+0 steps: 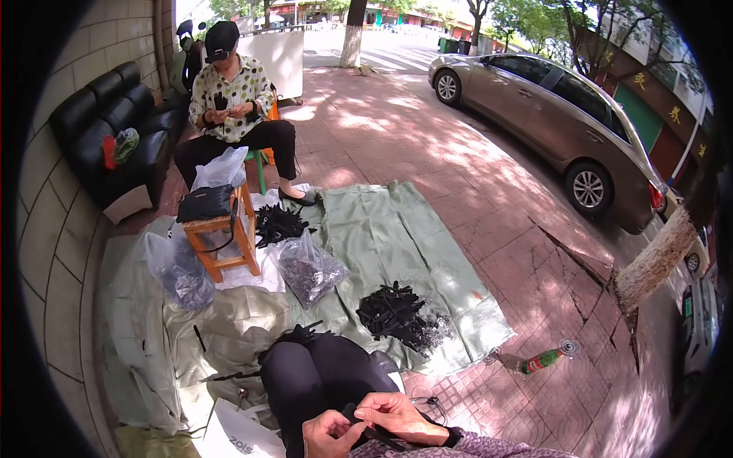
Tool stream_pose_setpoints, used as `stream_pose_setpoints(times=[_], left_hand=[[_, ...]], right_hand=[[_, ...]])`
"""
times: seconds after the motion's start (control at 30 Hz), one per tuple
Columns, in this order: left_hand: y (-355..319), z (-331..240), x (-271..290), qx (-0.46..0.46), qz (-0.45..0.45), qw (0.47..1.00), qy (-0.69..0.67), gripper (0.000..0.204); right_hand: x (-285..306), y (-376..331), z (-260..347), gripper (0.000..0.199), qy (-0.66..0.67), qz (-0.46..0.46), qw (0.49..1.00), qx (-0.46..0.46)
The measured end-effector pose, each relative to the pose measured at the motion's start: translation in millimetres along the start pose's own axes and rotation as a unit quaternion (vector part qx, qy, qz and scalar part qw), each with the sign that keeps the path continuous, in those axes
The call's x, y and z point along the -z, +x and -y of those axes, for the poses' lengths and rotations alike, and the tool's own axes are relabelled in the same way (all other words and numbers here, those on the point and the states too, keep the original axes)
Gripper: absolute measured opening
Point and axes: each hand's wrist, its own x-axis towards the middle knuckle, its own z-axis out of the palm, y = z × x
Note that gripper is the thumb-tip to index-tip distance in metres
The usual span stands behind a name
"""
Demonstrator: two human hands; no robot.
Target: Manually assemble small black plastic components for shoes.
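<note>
Both hands are working low in the frame, over the person's lap. The left hand (330, 435) is pinching one end of a small black strap piece (365, 429), fingers closed on it; the right hand (398, 418) is curling over the same piece from above, grip closed on it too, though the exact finger hold is hard to make out this near the rim.

Progress, as a judgement: a fair heap of black pieces (398, 314) is lying on the green sheet (397, 229) ahead of the knees, and two clear plastic bags (308, 269) of dark small parts are sitting further back, so plenty seems left to handle. I cannot tell which heap is finished stock and which is waiting.

Across the sheet another person (233, 107) is sitting on a stool, hands busy with similar black bits. A wooden stool (223, 237) is carrying a black bag beside them. A black sofa (114, 126) is standing against the tiled wall. The ground is red brick paving, dappled with shade; a green bottle (544, 360) is lying on it, and a beige car (550, 114) is parked at the kerb.
</note>
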Motion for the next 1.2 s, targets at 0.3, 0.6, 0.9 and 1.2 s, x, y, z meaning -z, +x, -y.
stream_pose_setpoints(times=[0.3,0.6,0.9,1.2], left_hand=[[0,9,0,-0.078,-0.078,0.991,0.074,0.02],[-4,9,3,-0.031,-0.053,0.996,0.063,0.02],[1,-1,4,-0.045,-0.071,0.995,0.055,0.017],[9,6,3,-0.111,-0.059,0.989,0.078,0.015]], right_hand=[[1,-11,8,0.028,0.096,0.135,0.986,-0.037],[-4,-12,9,0.022,0.045,0.117,0.991,-0.041],[-9,-10,16,0.025,0.049,0.089,0.994,-0.039],[-13,-5,15,0.036,0.092,0.091,0.99,-0.055]])
